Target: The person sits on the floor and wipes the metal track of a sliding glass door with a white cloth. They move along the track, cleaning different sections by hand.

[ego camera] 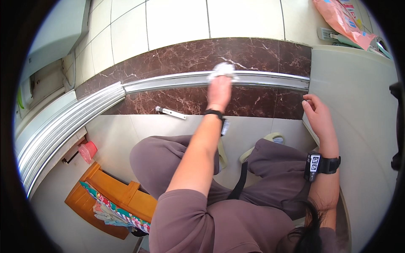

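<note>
A white cloth or tissue (224, 70) is pressed against the metal sliding-door track (177, 79) by my left hand (219, 92), whose fingertips are partly hidden by it. The track runs across a dark red marble-patterned threshold (253, 102). My right hand (314, 109) rests to the right, beside the end of the threshold near the pale wall edge, with its fingers bent; whether it holds anything small is hard to tell. A small white-handled brush (171, 112) lies at the threshold's near edge, left of my left arm.
Silver sliding-door frames (68, 129) stand at the left, above a pink plastic bin (87, 151). An orange wooden chair (126, 196) with a floral cloth is at the lower left. A pale panel (357, 126) borders the right side. A pink plastic bag (345, 23) lies beyond it.
</note>
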Demonstrator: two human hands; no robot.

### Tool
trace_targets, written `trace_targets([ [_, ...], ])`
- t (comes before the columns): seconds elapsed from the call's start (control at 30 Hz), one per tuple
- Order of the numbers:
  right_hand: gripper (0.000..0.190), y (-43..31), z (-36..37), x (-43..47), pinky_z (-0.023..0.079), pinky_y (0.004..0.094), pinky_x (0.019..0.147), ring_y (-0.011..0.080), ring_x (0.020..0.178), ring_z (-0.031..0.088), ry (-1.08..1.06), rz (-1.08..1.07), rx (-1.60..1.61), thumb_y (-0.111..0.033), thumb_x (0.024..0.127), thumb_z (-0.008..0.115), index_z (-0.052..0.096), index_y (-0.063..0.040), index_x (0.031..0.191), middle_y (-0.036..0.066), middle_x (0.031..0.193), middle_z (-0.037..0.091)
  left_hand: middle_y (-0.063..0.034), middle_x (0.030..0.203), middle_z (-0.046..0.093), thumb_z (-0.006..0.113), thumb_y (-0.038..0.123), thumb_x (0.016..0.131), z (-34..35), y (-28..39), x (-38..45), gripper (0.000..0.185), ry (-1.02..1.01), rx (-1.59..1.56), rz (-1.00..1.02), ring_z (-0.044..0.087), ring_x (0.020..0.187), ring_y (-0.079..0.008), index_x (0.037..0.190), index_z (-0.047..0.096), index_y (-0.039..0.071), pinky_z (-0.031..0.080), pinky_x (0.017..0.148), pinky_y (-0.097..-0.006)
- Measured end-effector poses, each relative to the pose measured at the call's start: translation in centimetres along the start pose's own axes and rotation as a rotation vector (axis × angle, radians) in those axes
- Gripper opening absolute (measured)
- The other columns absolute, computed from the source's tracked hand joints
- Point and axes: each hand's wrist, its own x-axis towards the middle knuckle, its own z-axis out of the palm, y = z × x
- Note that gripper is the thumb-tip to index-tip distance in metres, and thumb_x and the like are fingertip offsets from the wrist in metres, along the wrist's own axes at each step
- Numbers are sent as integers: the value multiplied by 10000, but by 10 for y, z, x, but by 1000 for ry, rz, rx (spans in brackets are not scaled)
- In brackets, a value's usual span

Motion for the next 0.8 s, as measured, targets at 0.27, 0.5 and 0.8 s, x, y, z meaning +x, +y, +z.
trace_targets([
  [0.27,258,-13,17,-8,477,286,668,146,712,575,19,-63,-13,-186,911,597,599,-14,1103,56,789,620,-202,1063,586,546,94,842,-53,-183,-49,252,233,161,-655,514,1066,-392,1058,613,-18,411,957,-470],
  [0.5,253,-35,21,-13,473,279,671,137,722,570,-69,-60,23,-164,920,585,595,-9,1119,48,794,611,-193,931,613,529,86,754,-27,-92,-24,182,245,25,-489,543,901,-402,881,629,2,446,825,-474],
  [0.8,277,-49,11,-15,474,289,678,157,731,579,6,-34,0,-191,912,595,596,-6,1119,73,800,617,-118,783,607,548,142,815,1,59,25,128,96,-330,41,587,772,-312,721,613,82,490,710,-435],
])
